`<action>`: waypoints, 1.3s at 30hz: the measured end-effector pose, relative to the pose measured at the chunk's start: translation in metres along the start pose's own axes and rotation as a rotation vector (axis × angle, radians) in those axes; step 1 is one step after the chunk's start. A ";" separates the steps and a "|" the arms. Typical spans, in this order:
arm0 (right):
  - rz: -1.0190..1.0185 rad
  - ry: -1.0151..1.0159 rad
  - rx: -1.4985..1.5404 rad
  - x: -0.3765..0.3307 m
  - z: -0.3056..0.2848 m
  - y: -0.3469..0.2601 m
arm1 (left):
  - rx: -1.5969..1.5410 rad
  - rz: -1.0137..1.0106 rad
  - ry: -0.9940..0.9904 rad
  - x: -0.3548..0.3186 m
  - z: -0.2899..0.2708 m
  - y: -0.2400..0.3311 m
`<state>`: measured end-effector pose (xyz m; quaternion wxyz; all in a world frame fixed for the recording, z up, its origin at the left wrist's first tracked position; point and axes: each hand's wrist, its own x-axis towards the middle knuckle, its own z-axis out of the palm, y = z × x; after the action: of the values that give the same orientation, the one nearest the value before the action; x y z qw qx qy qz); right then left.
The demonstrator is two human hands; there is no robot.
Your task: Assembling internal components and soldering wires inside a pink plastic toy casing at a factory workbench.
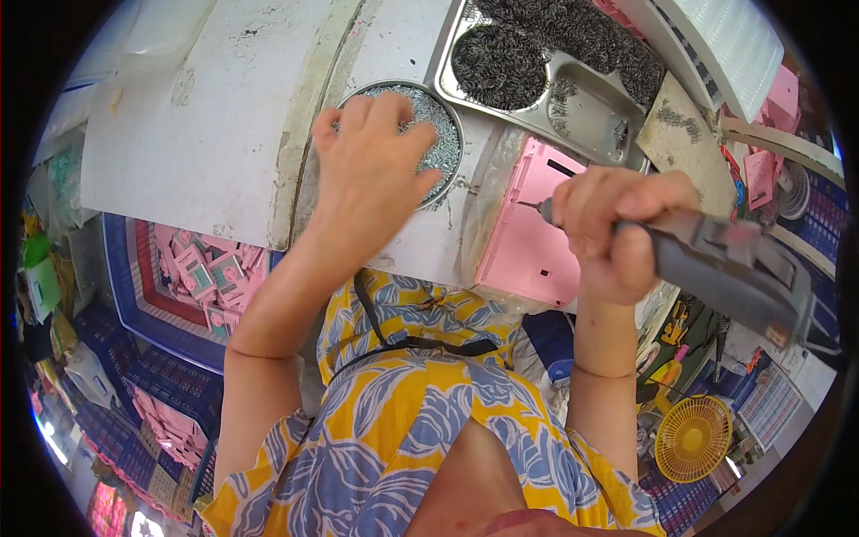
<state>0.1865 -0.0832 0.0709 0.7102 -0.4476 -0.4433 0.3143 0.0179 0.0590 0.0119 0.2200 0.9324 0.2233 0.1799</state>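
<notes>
My left hand (371, 157) rests palm down in a round metal bowl (452, 125) full of small silver screws, fingers spread over them. My right hand (617, 224) grips a grey powered screwdriver (734, 268), whose bit tip (537, 206) touches the top face of a pink plastic housing (528, 233) lying on the white worktable (206, 134). The pink housing lies just right of the bowl, near the table's front edge.
A metal compartment tray (573, 98) with dark screws stands behind the pink housing. White plastic panels (716, 45) lie at the back right. A blue crate (179, 277) of pink parts sits below the table at left. A small yellow fan (693, 438) stands at lower right.
</notes>
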 end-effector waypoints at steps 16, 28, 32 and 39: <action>-0.037 -0.068 0.043 0.012 -0.004 -0.001 | 0.051 0.024 0.054 0.001 -0.002 -0.028; -0.091 -0.129 0.082 -0.009 0.007 -0.035 | -0.415 0.258 0.029 -0.023 0.022 0.043; -0.056 -0.064 0.054 -0.019 0.011 -0.037 | -0.369 0.306 0.032 -0.020 0.021 0.047; 0.089 -0.010 0.219 -0.051 0.019 -0.030 | -0.381 0.199 0.098 -0.028 0.003 0.038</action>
<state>0.1495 -0.1311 0.0842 0.7379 -0.3850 -0.3894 0.3944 0.0090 0.0131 0.0213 0.3623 0.8815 0.1024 0.2849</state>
